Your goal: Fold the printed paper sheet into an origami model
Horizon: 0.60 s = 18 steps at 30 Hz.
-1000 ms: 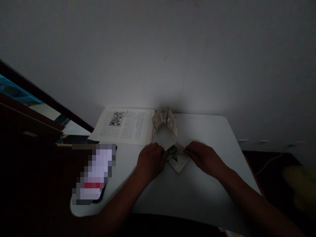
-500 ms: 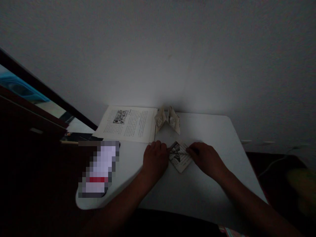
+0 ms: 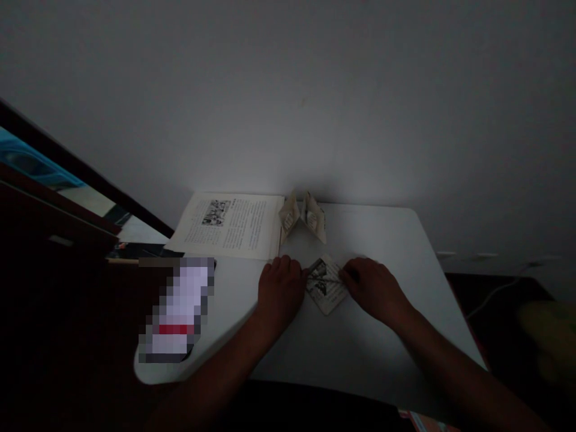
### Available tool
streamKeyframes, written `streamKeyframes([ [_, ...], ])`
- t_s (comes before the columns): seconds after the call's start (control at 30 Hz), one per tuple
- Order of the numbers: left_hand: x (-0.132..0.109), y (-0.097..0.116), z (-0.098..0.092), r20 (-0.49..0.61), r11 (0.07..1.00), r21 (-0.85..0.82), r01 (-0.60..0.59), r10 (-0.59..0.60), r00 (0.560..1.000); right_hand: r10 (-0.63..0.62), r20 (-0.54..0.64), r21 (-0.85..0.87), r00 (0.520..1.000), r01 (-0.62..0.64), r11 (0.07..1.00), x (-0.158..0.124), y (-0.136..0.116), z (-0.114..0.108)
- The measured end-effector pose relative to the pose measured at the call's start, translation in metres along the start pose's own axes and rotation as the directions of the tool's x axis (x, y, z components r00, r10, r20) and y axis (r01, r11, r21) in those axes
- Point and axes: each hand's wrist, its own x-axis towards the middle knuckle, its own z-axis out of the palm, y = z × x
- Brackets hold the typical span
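A small folded square of printed paper (image 3: 327, 289) lies turned like a diamond on the white table, a crease running across its middle. At its left corner my left hand (image 3: 282, 288) is closed, thumb and fingers pinching the edge. My right hand (image 3: 373, 288) grips the right corner between thumb and fingertips. Just beyond them stands a folded paper shape (image 3: 314, 219) with pointed flaps, made of similar printed paper. The undersides of the held paper are hidden.
An open book or stack of printed pages (image 3: 243, 231) lies at the back left, against the wall (image 3: 360, 108). A phone with a blurred screen (image 3: 184, 300) rests on the table's left side. The white table (image 3: 387, 234) has a rounded right back corner. A cable (image 3: 495, 291) runs at the right.
The view has shifted very slightly. Both hands keep their hold on the paper's corners, and the paper looks almost the same.
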Motion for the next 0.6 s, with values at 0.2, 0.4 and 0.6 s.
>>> streamKeyframes([
  [0.2,0.0,0.0,0.001,-0.022,1.0,-0.003,0.001,-0.001,1.0,-0.013,-0.03,0.018,0.999,0.014,1.0,0.0,-0.001,0.001],
  [0.4,0.001,-0.002,0.004,-0.059,0.999,-0.041,-0.017,0.015,0.998,-0.051,-0.078,0.229,0.996,0.068,0.971,0.0,0.008,0.002],
  [0.6,-0.003,-0.017,0.001,-0.125,0.893,-0.369,-0.259,0.228,0.966,-0.273,-0.143,0.396,0.951,0.308,0.865,-0.004,0.02,-0.003],
])
